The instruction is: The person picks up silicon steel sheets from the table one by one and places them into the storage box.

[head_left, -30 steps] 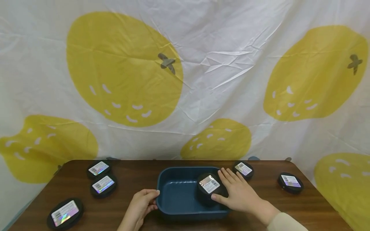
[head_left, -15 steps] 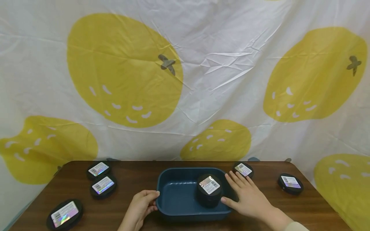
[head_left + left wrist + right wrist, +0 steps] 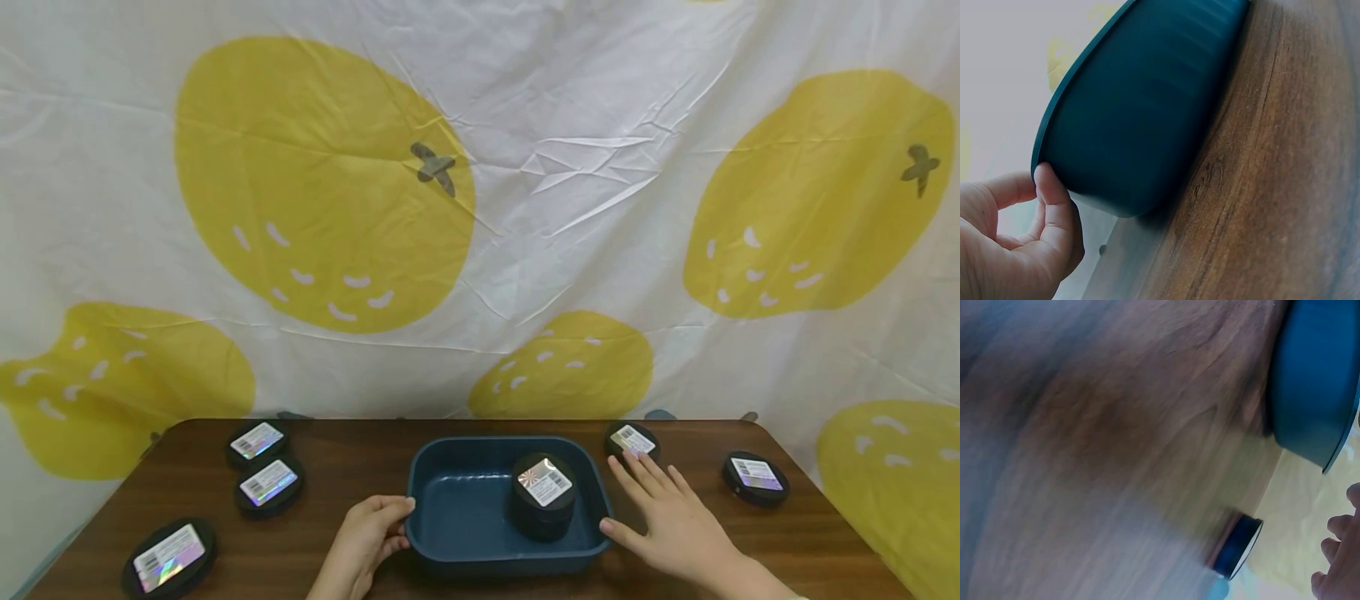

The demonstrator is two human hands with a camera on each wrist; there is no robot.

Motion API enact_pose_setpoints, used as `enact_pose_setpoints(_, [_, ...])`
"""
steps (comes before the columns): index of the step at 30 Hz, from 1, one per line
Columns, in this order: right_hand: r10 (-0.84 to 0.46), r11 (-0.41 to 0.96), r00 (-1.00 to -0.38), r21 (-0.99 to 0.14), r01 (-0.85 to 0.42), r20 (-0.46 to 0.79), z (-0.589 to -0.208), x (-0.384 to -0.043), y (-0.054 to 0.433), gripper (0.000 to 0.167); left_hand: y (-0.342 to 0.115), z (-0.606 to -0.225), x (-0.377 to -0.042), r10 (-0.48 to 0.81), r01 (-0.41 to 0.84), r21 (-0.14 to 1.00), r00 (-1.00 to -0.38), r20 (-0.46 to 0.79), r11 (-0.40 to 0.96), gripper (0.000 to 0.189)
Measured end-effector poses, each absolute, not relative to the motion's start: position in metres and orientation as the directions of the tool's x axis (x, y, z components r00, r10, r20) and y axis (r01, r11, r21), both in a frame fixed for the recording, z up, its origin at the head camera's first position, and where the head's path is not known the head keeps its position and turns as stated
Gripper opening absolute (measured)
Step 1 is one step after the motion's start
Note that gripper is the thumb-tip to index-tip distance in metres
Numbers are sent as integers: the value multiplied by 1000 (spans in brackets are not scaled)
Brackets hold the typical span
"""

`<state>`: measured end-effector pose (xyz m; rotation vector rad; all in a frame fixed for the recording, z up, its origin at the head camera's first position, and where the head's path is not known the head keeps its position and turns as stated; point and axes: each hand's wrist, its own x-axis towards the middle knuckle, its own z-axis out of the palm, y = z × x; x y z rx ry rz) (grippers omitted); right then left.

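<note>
Left grip (image 3: 366,533) pinches tub (image 3: 465,517) at its left end; tub on bench (image 3: 360,467), black puck (image 3: 543,500) inside, toward right. Right grip (image 3: 671,521) unclenched, fingers spread, by tub's right end; thumb contact unclear.

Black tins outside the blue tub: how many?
5: left of the tub, rear tin, middle tin, front tin; right of it, tin behind the right hand, tin farther right. Others may be hidden.

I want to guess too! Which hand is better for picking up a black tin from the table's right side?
Probably the right hand: it holds nothing and is close to the black tin by the blue tub. The left hand is across the tub, pinching its rim.
</note>
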<state>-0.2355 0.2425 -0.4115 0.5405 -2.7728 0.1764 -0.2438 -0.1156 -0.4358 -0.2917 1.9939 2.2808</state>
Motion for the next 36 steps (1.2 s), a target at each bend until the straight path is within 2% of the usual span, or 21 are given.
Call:
enact_pose_setpoints(17, [-267,951,-915,-71,-301,304,-420,-222,285,74,-116,-436,-244,-54,-194,971,-978,-203,-139,23])
enact_pose_setpoints(36, [-139,977,-957,-121,-174,255,-434,-212,330,82,-116,-438,-246,-51,-194,971,-978,-203,-140,24])
